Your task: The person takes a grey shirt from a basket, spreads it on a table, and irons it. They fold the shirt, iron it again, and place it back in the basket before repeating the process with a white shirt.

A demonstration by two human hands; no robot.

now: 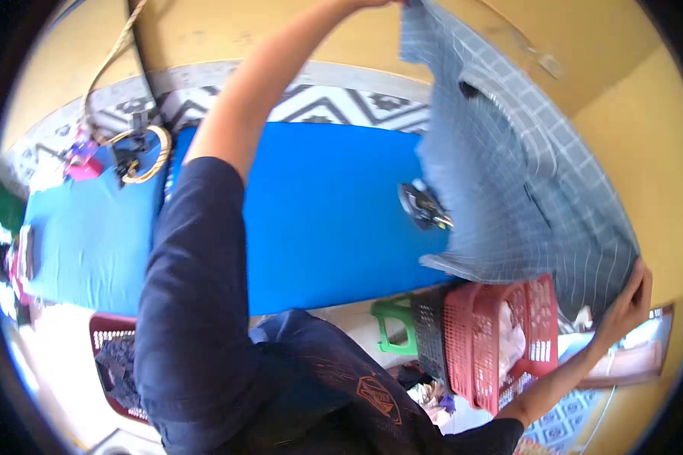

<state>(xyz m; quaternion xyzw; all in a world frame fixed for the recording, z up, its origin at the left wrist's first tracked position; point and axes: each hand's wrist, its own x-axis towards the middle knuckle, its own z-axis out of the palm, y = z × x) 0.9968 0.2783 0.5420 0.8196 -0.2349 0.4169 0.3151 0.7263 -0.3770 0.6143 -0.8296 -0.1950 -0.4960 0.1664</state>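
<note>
A grey-blue checked shirt (508, 167) hangs spread between my two hands at the right, above the blue padded surface (319, 212). My left hand (372, 3), cut off by the top edge, grips its upper corner. At the lower right, my right hand (631, 297) is closed on the shirt's other end. A dark iron (420, 205) rests on the blue surface, partly hidden behind the cloth.
Red baskets (482, 341) and a green stool (391, 326) stand below the blue surface's near edge. Another basket (106, 326) holds dark cloth at lower left. A coiled ring (163, 155) and pink object (85, 168) lie on the light-blue surface (91, 235).
</note>
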